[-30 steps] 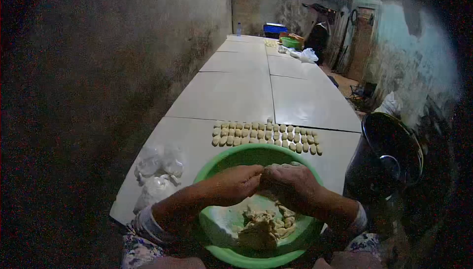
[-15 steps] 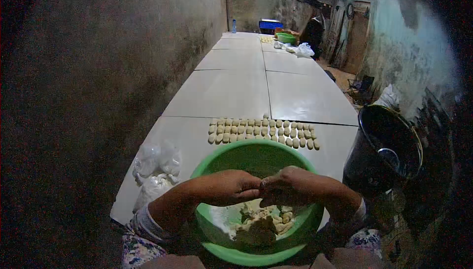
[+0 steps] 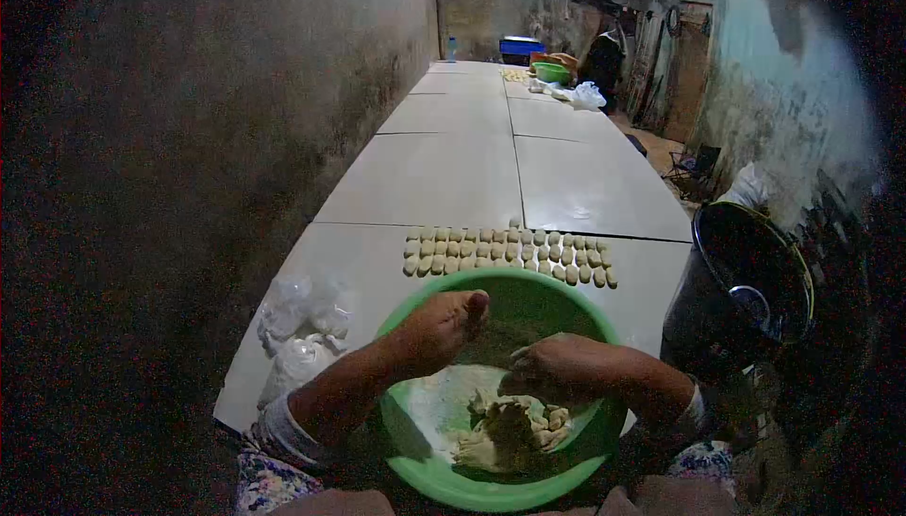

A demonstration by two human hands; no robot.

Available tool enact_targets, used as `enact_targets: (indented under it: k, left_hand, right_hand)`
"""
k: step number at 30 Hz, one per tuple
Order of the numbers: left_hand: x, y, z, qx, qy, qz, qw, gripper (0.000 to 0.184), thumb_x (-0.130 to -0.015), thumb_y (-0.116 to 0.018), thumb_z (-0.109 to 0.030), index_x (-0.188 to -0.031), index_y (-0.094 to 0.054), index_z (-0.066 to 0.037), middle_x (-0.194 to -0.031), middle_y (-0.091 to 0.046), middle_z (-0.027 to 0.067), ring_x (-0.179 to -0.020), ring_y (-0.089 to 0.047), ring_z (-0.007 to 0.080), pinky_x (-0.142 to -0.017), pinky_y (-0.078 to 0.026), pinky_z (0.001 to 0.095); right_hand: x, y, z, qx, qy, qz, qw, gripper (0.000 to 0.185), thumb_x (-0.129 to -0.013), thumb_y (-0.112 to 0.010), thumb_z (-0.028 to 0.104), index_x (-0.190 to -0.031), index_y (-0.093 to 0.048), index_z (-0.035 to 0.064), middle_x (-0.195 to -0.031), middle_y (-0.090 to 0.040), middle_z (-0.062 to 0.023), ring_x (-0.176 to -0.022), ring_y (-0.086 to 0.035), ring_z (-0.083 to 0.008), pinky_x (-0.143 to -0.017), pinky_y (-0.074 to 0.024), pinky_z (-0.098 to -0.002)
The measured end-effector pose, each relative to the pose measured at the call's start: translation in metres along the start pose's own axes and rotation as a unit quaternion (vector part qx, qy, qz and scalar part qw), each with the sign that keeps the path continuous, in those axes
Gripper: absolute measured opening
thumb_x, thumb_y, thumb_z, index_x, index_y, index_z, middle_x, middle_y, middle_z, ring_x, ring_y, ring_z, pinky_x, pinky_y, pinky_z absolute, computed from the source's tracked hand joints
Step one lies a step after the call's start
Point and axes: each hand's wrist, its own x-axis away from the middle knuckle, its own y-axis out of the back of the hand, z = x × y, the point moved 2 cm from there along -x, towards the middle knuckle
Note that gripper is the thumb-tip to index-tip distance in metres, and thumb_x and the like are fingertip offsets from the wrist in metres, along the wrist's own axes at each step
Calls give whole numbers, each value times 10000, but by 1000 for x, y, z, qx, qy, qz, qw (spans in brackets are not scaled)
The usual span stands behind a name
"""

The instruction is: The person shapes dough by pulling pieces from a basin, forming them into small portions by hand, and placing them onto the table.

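A green basin (image 3: 444, 494) stands in front of me, with a mass of pale dough (image 3: 500, 436) and smaller dough pieces in it, and white flour on its inner side. Above the basin's left part, my left hand (image 3: 439, 332) is raised with its fingers closed and the thumb on top; whatever it holds is hidden. Lower and to the right, my right hand (image 3: 562, 367) hangs over the dough, its fingers curled together and pointing inward. I cannot make out what is in it. Beyond the rim, small dough pieces (image 3: 510, 250) lie in rows on the table.
Clear plastic bags (image 3: 302, 313), one holding white powder, lie left of the basin. A black bucket (image 3: 694, 304) stands at the right. Down the long white table (image 3: 425, 171) are another green basin (image 3: 552, 73), a blue crate (image 3: 521, 47) and a person (image 3: 600, 61).
My hands were together over the basin and are now apart. The left one has moved up, while the right one has dropped slightly.
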Motion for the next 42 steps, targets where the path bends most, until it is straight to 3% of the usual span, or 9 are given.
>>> enact_targets:
  k: [3,7,8,12,19,23,26,33,42]
  left_hand:
    - [0,1,5,-2,-10,-34,999,573,-954,-233,-540,-666,-361,-62,-587,-341,6,-574,-339,120,-542,-328,297]
    - [-5,-7,22,182,22,16,983,514,-955,-253,-532,-859,-464,-73,-713,-418,2,-616,-397,108,-561,-378,262]
    - [-5,-8,19,332,96,82,935,453,-973,-307,-456,-1062,-479,-47,-830,-471,26,-676,-480,119,-615,-432,254]
    - [-7,-3,11,365,163,87,912,341,-972,-394,-245,-1216,-447,-13,-895,-510,51,-767,-554,137,-654,-463,248]
    - [-6,-6,20,166,41,51,984,252,-977,-403,-276,-957,-523,-55,-690,-464,-11,-605,-463,79,-559,-416,238]
    - [-6,-2,23,93,8,-28,995,282,-974,-417,-312,-817,-482,-87,-652,-418,-38,-572,-409,53,-532,-382,228]
    - [-10,-5,29,126,-18,-6,992,332,-975,-401,-357,-820,-483,-75,-686,-428,-32,-604,-407,53,-544,-378,226]
    - [-9,-6,20,95,9,47,994,370,-971,-403,-384,-811,-502,-65,-687,-437,-42,-639,-392,65,-600,-377,244]
    - [-9,-8,19,64,13,88,994,361,-977,-389,-360,-821,-510,-58,-649,-440,-31,-610,-403,75,-563,-379,253]
  right_hand:
    - [4,2,9,-9,9,89,996,163,-869,-515,184,-902,-577,36,-841,-578,-147,-798,-594,-346,-691,-467,-455]
    - [3,-8,5,-8,19,62,998,170,-867,-522,192,-873,-528,22,-788,-536,-159,-761,-580,-350,-669,-463,-451]
    - [2,-13,-1,-19,18,69,997,178,-869,-522,196,-887,-521,19,-794,-536,-163,-755,-578,-354,-660,-462,-449]
    - [2,-14,-5,-63,-19,52,997,194,-873,-521,206,-892,-515,13,-810,-545,-170,-753,-578,-361,-648,-458,-451]
    - [1,-18,-9,-43,-67,37,996,141,-822,-550,166,-912,-529,59,-773,-588,-171,-775,-603,-386,-641,-471,-471]
    - [0,0,12,-39,3,73,997,282,-880,-515,205,-1130,-534,76,-1056,-567,-152,-947,-568,-352,-784,-470,-440]
    - [2,-18,17,-71,165,71,981,497,-846,-482,110,-1339,-423,134,-1311,-472,-141,-1109,-516,-310,-926,-424,-408]
    - [5,-21,48,-25,99,78,992,300,-712,-553,59,-1006,-601,21,-1003,-618,-175,-918,-617,-338,-771,-517,-417]
    - [6,-24,47,-47,47,38,997,193,-806,-490,66,-967,-534,-31,-897,-575,-196,-800,-598,-377,-693,-497,-453]
